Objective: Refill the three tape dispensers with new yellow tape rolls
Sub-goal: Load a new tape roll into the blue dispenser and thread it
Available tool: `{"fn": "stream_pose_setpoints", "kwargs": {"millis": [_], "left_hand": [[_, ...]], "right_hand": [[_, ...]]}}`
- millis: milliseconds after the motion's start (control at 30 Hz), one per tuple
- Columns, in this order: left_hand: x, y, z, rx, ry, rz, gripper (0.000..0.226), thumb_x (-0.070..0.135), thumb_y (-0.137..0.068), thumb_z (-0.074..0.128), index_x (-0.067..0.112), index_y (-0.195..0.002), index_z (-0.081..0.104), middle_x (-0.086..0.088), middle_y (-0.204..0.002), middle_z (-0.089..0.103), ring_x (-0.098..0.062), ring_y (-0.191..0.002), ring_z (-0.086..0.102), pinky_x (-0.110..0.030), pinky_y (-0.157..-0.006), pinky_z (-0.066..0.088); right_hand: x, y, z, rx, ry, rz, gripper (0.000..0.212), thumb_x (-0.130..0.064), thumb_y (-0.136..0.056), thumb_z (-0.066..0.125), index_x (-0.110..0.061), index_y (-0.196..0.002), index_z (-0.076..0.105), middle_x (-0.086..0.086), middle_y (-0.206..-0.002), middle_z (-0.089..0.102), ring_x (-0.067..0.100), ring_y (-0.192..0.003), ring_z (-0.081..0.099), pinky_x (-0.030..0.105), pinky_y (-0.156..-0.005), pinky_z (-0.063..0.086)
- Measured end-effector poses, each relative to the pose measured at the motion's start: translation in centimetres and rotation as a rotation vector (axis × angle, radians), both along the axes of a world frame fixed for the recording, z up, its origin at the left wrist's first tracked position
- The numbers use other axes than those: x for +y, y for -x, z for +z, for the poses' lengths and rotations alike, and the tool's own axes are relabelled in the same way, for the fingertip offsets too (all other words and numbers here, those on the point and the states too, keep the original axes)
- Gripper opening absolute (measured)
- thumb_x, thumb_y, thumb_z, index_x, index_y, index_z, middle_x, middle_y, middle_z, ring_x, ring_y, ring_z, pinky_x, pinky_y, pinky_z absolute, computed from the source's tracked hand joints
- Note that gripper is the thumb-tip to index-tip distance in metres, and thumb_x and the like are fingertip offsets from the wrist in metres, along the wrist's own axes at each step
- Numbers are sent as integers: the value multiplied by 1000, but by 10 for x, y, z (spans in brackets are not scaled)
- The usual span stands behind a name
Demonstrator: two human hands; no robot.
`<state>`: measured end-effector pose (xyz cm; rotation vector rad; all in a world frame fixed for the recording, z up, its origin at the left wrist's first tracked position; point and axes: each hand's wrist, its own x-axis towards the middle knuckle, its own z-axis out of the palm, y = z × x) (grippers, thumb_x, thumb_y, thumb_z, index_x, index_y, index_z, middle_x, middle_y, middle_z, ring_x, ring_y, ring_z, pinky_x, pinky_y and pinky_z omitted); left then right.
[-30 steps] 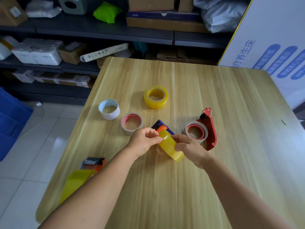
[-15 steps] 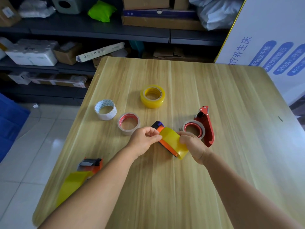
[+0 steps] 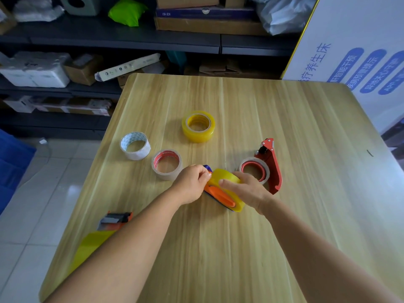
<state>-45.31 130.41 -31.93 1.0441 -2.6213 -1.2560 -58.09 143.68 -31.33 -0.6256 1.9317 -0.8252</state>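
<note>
An orange and blue tape dispenser [image 3: 220,196] with a yellow tape roll [image 3: 227,178] mounted on it lies on its side at mid-table. My left hand [image 3: 192,182] pinches the dispenser's far end where the tape leaves the roll. My right hand [image 3: 247,189] grips the yellow roll from the right, forefinger laid over it. A spare yellow roll [image 3: 198,126] lies flat farther back. A red dispenser [image 3: 270,165] carrying a nearly spent red-cored roll [image 3: 254,169] lies just right of my right hand. A third dispenser [image 3: 114,219] with yellow tape sits at the near left, partly behind my left arm.
Two used rolls lie left of centre: a white-cored one [image 3: 135,145] and a red-cored one [image 3: 167,164]. Dark shelves [image 3: 122,38] with boxes stand behind the wooden table [image 3: 306,193]. A white printed board [image 3: 354,53] leans at the back right.
The dispenser with the yellow roll has tipped from standing on edge to lying on its side. My right hand has shifted over the top of the roll. My left hand stays at the far end.
</note>
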Motion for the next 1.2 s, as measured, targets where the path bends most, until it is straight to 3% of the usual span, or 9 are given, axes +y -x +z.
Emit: {"fn": "stream_pose_setpoints", "kwargs": {"millis": [167, 267, 367, 500, 600, 767, 933, 1133, 1200], "left_hand": [[-4, -2, -7, 110, -237, 251, 19, 23, -99, 43, 19, -82, 52, -1, -86, 67, -16, -79, 66, -31, -74, 54], [-4, -5, -6, 157, -451, 202, 17, 31, -94, 55, 17, -88, 60, -1, -87, 67, -12, -80, 63, -30, -83, 53], [-7, -10, -5, 133, -560, 123, 14, 30, -82, 73, 20, -88, 65, 7, -87, 65, -8, -84, 60, -27, -89, 49], [-8, -10, -2, 128, -548, 172, 12, 15, -75, 79, 18, -77, 68, 6, -79, 67, -7, -77, 62, -22, -82, 48], [-9, -10, -2, 117, -553, 192, 9, 15, -76, 78, 18, -76, 69, 5, -76, 67, -7, -75, 61, -23, -83, 49], [-10, -11, 1, 77, -543, 114, 9, 16, -86, 69, 21, -79, 66, 7, -76, 63, -7, -72, 57, -27, -85, 48], [-9, -10, -5, 7, -417, 85, 19, 23, -95, 53, 20, -77, 58, 3, -76, 57, -15, -77, 55, -29, -79, 45], [-4, -3, -6, -40, -170, 209, 22, 25, -97, 41, 23, -76, 45, -7, -91, 63, -27, -87, 64, -41, -78, 53], [-2, -1, -3, -12, -157, 208, 18, 23, -96, 44, 24, -78, 47, -2, -87, 63, -25, -86, 64, -43, -79, 54]], "right_hand": [[0, 2, -1, 7, 7, 0, 36, -49, -78, 71, -24, -103, 67, 6, -102, 69, 21, -97, 65, 39, -88, 53], [0, 2, -1, 0, 4, -10, 48, -55, -72, 70, -25, -108, 66, 2, -102, 69, 19, -97, 66, 39, -90, 54], [-1, 2, 1, 6, -3, 7, 38, -52, -76, 71, -25, -103, 66, 1, -99, 68, 19, -96, 65, 38, -88, 54], [-4, 3, 3, -4, -31, 35, 49, -53, -76, 71, -26, -116, 61, 1, -108, 65, 18, -102, 61, 37, -92, 52], [-5, 4, 4, 3, -44, 43, 76, -66, -56, 69, -26, -120, 62, 2, -110, 65, 19, -102, 62, 40, -93, 52], [-8, 3, 5, 21, -58, 72, 85, -72, -48, 66, -28, -120, 61, 1, -110, 66, 20, -103, 63, 43, -93, 53], [-8, 4, 9, 39, -61, 111, 58, -58, -70, 71, -27, -117, 62, 1, -106, 67, 18, -100, 63, 42, -92, 54], [-9, 4, 18, 75, -94, 154, 32, -46, -77, 72, -32, -103, 60, -2, -100, 65, 17, -97, 62, 37, -90, 53], [-14, 3, 28, 169, -165, 225, 35, -45, -75, 72, -33, -105, 59, -1, -99, 64, 17, -95, 61, 37, -88, 53]]}}
